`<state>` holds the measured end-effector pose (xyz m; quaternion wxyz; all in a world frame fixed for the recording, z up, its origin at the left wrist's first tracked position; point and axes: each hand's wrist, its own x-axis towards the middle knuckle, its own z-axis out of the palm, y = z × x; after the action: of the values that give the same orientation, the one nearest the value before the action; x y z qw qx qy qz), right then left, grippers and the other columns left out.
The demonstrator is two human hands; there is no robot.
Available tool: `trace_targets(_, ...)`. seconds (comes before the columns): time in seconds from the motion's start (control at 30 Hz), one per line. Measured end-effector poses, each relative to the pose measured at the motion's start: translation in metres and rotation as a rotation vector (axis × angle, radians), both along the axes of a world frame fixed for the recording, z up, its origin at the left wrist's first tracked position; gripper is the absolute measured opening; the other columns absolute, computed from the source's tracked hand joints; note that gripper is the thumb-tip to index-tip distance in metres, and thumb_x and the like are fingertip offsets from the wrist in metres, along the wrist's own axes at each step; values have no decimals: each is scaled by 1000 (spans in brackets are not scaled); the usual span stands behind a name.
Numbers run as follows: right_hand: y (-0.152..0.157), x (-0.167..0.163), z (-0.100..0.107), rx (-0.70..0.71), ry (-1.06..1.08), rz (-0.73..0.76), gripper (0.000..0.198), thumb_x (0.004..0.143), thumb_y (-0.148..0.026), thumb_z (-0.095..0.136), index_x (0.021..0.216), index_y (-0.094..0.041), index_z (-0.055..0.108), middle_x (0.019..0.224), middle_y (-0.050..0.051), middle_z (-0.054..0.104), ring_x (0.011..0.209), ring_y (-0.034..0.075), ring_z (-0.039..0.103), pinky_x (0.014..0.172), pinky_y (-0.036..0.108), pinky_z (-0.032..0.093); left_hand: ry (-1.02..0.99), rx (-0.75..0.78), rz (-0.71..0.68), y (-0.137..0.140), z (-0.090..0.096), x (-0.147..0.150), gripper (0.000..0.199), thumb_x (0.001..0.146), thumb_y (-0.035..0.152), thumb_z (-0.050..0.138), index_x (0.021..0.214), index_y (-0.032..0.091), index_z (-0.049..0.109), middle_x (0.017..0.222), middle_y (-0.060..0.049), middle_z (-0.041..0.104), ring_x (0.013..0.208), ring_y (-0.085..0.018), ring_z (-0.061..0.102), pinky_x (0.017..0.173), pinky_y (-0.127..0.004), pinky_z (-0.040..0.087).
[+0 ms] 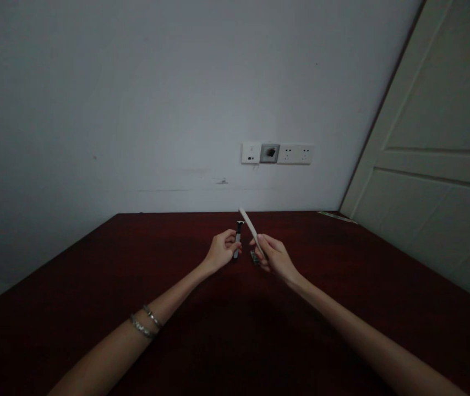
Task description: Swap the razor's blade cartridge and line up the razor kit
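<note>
Head view, the only one available. The person stands at a dark red-brown table [136, 286], both bare arms stretched forward, hands meeting near the table's far middle.

The left hand [219, 252] is closed around a small dark tool with a metal head [239, 234]. The tool stands close to upright, its long axis running up and slightly away from the person, its top clear of the fingers. Its exact type cannot be told at this size. Two metal bracelets [146, 322] sit on the left forearm.

The right hand [274, 256] grips a pale flat strip [250, 226], perhaps a file or a strap. The fingers pinch its lower end. Its long axis slants up and to the left, so the free tip lies just beside the head of the dark tool, nearly touching; whether they make contact cannot be told. A small dark object [255, 257] shows below the right fingers, too blurred to identify and unclear whether held or lying on the table.

Both hands are level with each other and close together, the two items crossing in the gap between them.

Behind: a white wall, a row of wall sockets [277, 153] above the table edge, and a pale panelled door [437, 148] at the right.
</note>
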<state>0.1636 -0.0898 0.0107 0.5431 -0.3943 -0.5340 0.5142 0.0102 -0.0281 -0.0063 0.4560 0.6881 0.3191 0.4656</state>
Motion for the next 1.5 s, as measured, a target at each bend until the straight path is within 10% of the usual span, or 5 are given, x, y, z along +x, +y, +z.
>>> trace_targets(1.5, -25, -33, -32, -36, 188, -131, 38, 75, -57, 50, 78, -20, 48, 47, -11, 27, 35, 3, 18, 30, 13, 16, -7, 48, -25, -4, -1, 4, 15, 72, 15, 58, 86, 12, 55, 72, -4, 62, 60, -12, 61, 59, -24, 49)
